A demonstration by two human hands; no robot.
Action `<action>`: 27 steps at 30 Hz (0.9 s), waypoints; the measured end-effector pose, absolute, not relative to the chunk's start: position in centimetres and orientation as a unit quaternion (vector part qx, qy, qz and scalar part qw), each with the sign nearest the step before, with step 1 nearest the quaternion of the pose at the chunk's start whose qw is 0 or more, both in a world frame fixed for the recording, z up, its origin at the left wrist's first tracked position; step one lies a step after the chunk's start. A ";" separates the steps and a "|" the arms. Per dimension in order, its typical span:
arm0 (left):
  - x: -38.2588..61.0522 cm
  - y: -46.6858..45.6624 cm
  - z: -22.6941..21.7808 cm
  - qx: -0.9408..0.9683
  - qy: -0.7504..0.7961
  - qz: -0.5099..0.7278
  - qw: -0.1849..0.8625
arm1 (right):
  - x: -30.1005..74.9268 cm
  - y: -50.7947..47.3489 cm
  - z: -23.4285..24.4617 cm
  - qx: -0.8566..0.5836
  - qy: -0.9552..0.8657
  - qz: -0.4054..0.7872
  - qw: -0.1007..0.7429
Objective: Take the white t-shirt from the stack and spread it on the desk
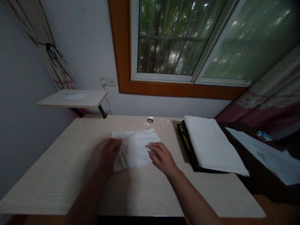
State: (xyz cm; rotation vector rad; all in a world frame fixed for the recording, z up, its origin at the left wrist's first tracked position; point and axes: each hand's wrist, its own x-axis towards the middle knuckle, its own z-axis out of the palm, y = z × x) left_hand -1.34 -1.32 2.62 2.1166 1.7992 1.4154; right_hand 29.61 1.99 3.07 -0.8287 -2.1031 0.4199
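Observation:
A white cloth [137, 148] lies spread on the wooden desk, slightly wrinkled, its far right corner a bit raised. My left hand [111, 151] is at the cloth's left edge, fingers closed in a pinch on it. At the right edge, my right hand [162, 156] has its thumb and fingers drawn together on the fabric. The fingertips of both hands are partly lost in dim light.
A folded white cloth [213, 147] rests on a black item [191, 156] at the desk's [150, 190] right side. A small raised shelf [93, 98] with a paper [75, 96] stands at the back left. Behind is a window [171, 40]; a paper sheet [264, 154] lies far right.

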 end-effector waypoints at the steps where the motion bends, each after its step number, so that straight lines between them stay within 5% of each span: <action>1: -0.6 -1.6 2.6 0.708 0.542 0.452 0.027 | 29.2 1.7 3.2 -0.311 -0.844 0.180 0.397; 12: 6.4 -4.5 3.6 0.893 0.311 0.276 0.171 | 28.5 1.7 2.2 -0.293 -0.877 0.186 0.332; 16: 6.0 -4.4 3.8 0.864 0.304 0.351 0.193 | 28.6 2.0 2.0 -0.275 -0.872 0.210 0.346; 21: 2.3 -2.8 3.2 0.752 0.432 0.450 0.213 | 28.9 2.2 2.2 -0.329 -0.740 0.327 0.487; 27: -0.5 -1.0 1.1 0.776 0.519 0.338 0.119 | 30.2 3.3 2.4 -0.372 -0.468 0.404 0.693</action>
